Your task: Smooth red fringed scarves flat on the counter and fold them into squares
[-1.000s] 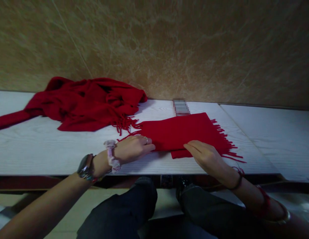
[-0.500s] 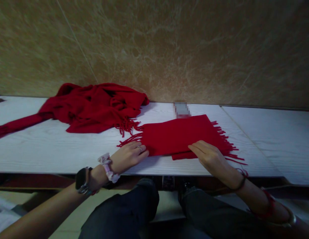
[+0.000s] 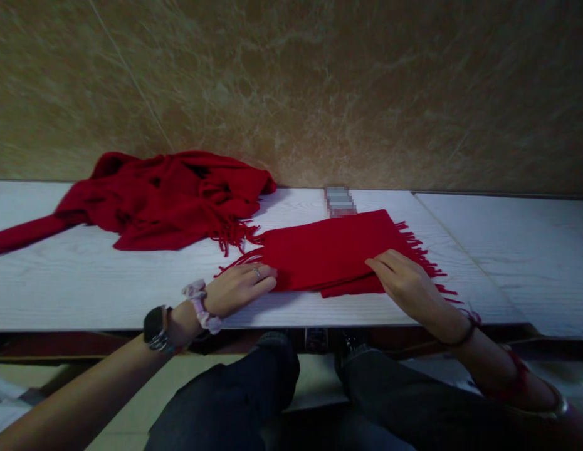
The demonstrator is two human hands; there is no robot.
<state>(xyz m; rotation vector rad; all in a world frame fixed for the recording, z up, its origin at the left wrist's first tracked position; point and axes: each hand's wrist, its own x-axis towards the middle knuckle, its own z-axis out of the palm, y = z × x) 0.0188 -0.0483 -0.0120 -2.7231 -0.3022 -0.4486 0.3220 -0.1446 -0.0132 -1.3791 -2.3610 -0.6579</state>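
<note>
A folded red scarf [image 3: 329,250] with fringes at both ends lies on the white table [image 3: 84,282] in front of me. My left hand [image 3: 237,288] rests flat at the scarf's left end, fingers stretched out and touching the fringe and near edge. My right hand [image 3: 404,279] lies flat on the scarf's right part, fingers extended over the cloth near the right fringe. Neither hand grips anything.
A second red scarf [image 3: 169,197] lies crumpled at the back left, one end trailing off to the left. A small blurred object [image 3: 339,200] sits behind the folded scarf against the brown marbled wall. My knees show below the table's front edge.
My right hand has slid rightward across the folded scarf toward its fringe. My left hand has drawn back a little to the left end. The scarf stays folded in place.
</note>
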